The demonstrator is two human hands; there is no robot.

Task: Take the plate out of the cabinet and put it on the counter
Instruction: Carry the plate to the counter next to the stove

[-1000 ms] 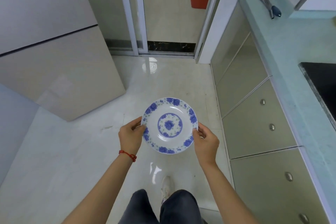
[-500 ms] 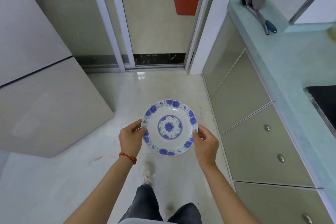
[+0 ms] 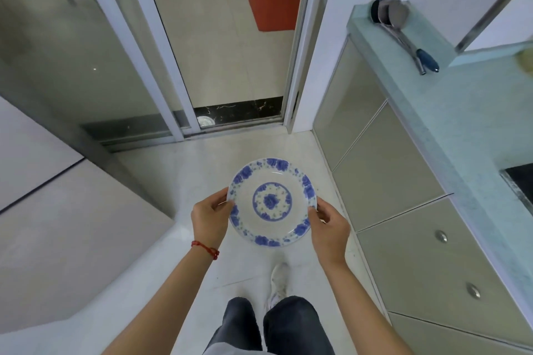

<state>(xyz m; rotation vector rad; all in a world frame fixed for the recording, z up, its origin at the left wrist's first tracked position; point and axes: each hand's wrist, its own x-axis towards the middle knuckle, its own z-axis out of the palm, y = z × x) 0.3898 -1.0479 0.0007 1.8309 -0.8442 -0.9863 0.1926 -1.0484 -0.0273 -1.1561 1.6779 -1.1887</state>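
Observation:
A white plate with a blue flower pattern point(image 3: 271, 201) is held level over the floor in front of me. My left hand point(image 3: 210, 217), with a red string at the wrist, grips its left rim. My right hand point(image 3: 328, 228) grips its right rim. The pale green counter point(image 3: 450, 112) runs along the right side, apart from the plate, with closed cabinet doors and drawers point(image 3: 383, 170) below it.
A ladle and a blue-handled utensil point(image 3: 403, 34) lie at the counter's far end. A black cooktop point(image 3: 519, 181) is set in the counter at right. A glass sliding door point(image 3: 161, 46) stands open ahead, with a red mat beyond. A grey appliance point(image 3: 72, 225) stands on the left.
I have stepped forward toward the doorway while carrying the plate in both hands. The counter's far end and the door have come closer; the grip is unchanged.

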